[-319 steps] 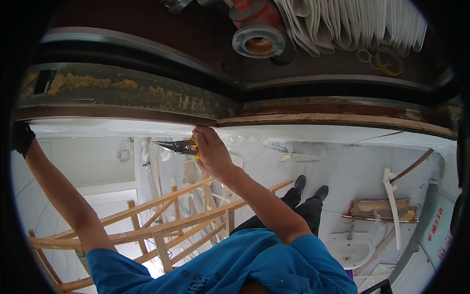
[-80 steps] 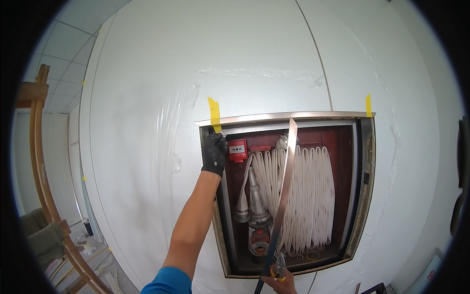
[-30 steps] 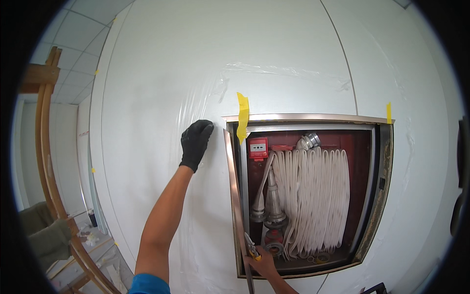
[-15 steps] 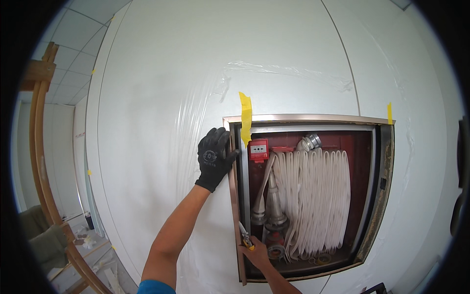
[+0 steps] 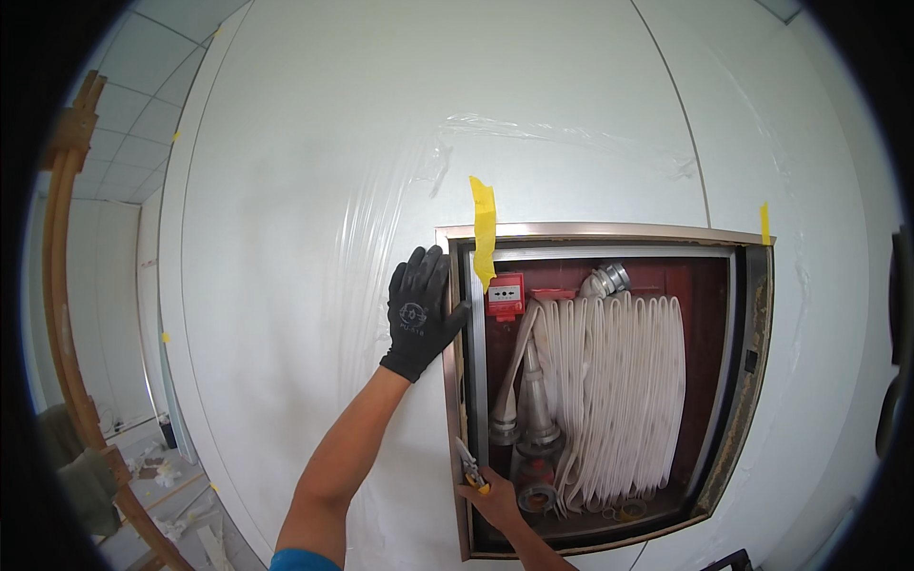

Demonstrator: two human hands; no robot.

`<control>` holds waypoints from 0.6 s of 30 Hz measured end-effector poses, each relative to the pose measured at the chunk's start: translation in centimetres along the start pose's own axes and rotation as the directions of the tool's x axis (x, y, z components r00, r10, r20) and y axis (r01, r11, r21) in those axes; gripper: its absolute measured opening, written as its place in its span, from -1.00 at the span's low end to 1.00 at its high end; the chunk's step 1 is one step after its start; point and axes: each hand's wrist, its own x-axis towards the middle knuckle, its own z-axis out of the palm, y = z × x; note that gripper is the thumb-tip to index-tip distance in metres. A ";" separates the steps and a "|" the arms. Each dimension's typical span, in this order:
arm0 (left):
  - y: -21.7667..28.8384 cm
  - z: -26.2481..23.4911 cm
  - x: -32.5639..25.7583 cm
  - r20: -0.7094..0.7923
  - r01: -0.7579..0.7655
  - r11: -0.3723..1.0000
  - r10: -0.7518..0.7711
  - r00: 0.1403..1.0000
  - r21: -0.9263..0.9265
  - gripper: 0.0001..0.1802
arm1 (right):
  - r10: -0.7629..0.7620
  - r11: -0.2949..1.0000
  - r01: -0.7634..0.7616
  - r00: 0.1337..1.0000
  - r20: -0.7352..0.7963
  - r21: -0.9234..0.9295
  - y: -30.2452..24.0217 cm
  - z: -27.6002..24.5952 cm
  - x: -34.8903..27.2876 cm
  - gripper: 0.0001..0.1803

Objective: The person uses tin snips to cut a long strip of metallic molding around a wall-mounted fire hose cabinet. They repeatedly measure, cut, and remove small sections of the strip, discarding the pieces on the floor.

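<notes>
Yellow tape strips (image 5: 484, 228), two; hands, two; one folded hose (image 5: 614, 390).

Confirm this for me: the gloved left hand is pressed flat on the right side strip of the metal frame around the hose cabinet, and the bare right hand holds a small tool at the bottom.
Not quite. The head view shows the gloved left hand on the left side strip of the metal frame, not the right. The rest stands: the bare right hand holds a small tool at the bottom of the hose cabinet.

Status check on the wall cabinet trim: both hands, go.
Left hand, gloved, flat against metal trim strip on the cabinet's left edge. Right hand bare, grip shut on pliers at the strip's lower end. Nothing blocking.
</notes>
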 end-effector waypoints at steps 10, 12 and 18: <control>-0.5 1.2 1.5 -0.090 0.003 0.999 0.001 0.996 0.043 -0.37 | -0.145 0.989 0.148 0.962 -0.231 -0.007 0.5 2.1 -0.5 -0.60; -0.4 1.3 1.9 -0.134 0.004 0.998 0.004 0.991 0.055 -0.41 | -0.125 0.991 0.134 0.963 -0.240 0.023 0.1 1.9 -0.8 -0.60; -1.8 2.5 5.0 -0.264 0.050 0.998 -0.058 0.963 -0.037 -0.49 | -0.128 0.991 0.134 0.965 -0.228 0.013 -0.3 1.6 -0.8 -0.59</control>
